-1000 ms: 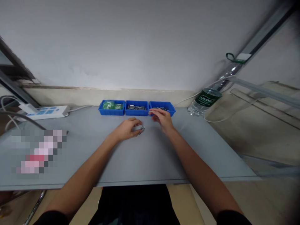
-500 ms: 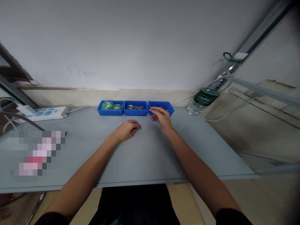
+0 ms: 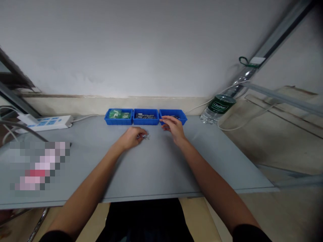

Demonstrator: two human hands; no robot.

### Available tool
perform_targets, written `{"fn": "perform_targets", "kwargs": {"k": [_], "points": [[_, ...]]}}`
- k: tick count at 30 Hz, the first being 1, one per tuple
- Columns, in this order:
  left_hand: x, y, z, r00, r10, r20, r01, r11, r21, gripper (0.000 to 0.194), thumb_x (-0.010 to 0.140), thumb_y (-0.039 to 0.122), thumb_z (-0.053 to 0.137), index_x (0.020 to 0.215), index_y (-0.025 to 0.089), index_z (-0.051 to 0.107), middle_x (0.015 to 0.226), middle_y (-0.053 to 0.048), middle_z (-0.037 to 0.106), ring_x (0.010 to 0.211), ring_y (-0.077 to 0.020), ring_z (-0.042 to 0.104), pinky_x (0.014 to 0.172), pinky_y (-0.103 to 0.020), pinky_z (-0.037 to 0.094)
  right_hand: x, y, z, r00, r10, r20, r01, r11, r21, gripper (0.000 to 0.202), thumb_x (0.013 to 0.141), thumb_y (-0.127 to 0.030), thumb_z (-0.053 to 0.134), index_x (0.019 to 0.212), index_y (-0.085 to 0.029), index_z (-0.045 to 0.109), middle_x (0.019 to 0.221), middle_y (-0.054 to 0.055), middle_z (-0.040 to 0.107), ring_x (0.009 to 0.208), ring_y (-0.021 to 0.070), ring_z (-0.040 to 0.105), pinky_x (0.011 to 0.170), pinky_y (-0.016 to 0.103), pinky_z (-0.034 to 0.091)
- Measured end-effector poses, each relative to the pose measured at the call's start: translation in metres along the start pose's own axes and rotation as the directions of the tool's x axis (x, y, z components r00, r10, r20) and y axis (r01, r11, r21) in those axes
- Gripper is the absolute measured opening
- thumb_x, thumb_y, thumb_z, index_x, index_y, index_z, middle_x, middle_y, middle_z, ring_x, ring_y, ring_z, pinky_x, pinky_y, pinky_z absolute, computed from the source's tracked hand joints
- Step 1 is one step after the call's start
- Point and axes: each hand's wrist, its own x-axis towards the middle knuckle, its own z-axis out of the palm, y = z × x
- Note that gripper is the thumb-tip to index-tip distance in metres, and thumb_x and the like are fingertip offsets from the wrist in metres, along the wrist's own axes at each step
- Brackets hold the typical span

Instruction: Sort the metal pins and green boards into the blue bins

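My left hand (image 3: 131,137) rests low over the middle of the table, its fingers curled around small shiny metal pieces (image 3: 146,136). Some of these stick out past the fingertips or lie on the tabletop there; their exact kind is too small to make out. My right hand (image 3: 174,128) hovers at the front of the right blue bin (image 3: 183,116), fingers bent and apart from the thumb, with nothing visible between them. That hand hides part of the bin and its contents. Dark grey metal parts fill the middle blue bin (image 3: 146,122).
In the left blue bin (image 3: 118,122) lie green-and-white packets. A white power strip (image 3: 54,122) with cables sits at the far left, near a blurred-out pinkish item (image 3: 41,166). On the right a large clear bottle (image 3: 219,106) with a green label stands by a metal frame.
My left hand has shifted slightly left and its fingers have loosened, so more of the small metal pieces show at its fingertips. My right hand has hardly moved.
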Motion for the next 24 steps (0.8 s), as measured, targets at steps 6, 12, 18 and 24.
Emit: {"fn": "perform_targets", "kwargs": {"k": [6, 12, 18, 24], "points": [[0.002, 0.002, -0.006, 0.997, 0.020, -0.070, -0.025, 0.997, -0.078, 0.029, 0.081, 0.006, 0.063, 0.104, 0.018, 0.077, 0.098, -0.008, 0.079, 0.081, -0.0180, 0.073, 0.078, -0.030, 0.059, 0.000, -0.001, -0.001, 0.998, -0.013, 0.066, 0.016, 0.999, -0.047, 0.032, 0.070, -0.043, 0.077, 0.096, -0.024, 0.077, 0.098, 0.007, 0.080, 0.071, 0.0171, 0.069, 0.063, 0.030, 0.052], [0.003, 0.008, -0.011, 0.959, 0.029, -0.281, -0.098, 0.967, -0.237, 0.017, 0.085, 0.016, 0.067, 0.100, 0.015, 0.076, 0.098, -0.009, 0.077, 0.080, -0.0166, 0.073, 0.078, -0.031, 0.061, -0.007, -0.004, 0.000, 0.906, -0.018, 0.423, 0.094, 0.983, -0.159, 0.030, 0.069, -0.039, 0.083, 0.094, -0.022, 0.079, 0.084, 0.006, 0.079, 0.070, 0.0180, 0.070, 0.064, 0.030, 0.052], [0.003, 0.015, -0.014, 0.948, 0.016, -0.319, -0.119, 0.945, -0.305, 0.016, 0.084, 0.017, 0.069, 0.099, 0.015, 0.075, 0.098, -0.009, 0.076, 0.080, -0.0165, 0.073, 0.078, -0.032, 0.063, -0.017, -0.007, 0.007, 0.832, 0.026, 0.554, 0.033, 0.995, -0.096, 0.031, 0.070, -0.040, 0.086, 0.095, -0.022, 0.081, 0.084, 0.006, 0.080, 0.074, 0.0174, 0.071, 0.071, 0.031, 0.054], [0.003, 0.012, -0.012, 0.953, 0.048, -0.298, -0.135, 0.950, -0.280, 0.019, 0.082, 0.017, 0.071, 0.101, 0.015, 0.075, 0.097, -0.008, 0.076, 0.077, -0.0153, 0.071, 0.076, -0.030, 0.061, -0.018, -0.004, 0.008, 0.837, 0.045, 0.545, 0.003, 0.996, -0.088, 0.030, 0.070, -0.041, 0.088, 0.092, -0.023, 0.082, 0.084, 0.005, 0.079, 0.072, 0.0157, 0.069, 0.069, 0.029, 0.053]]}}
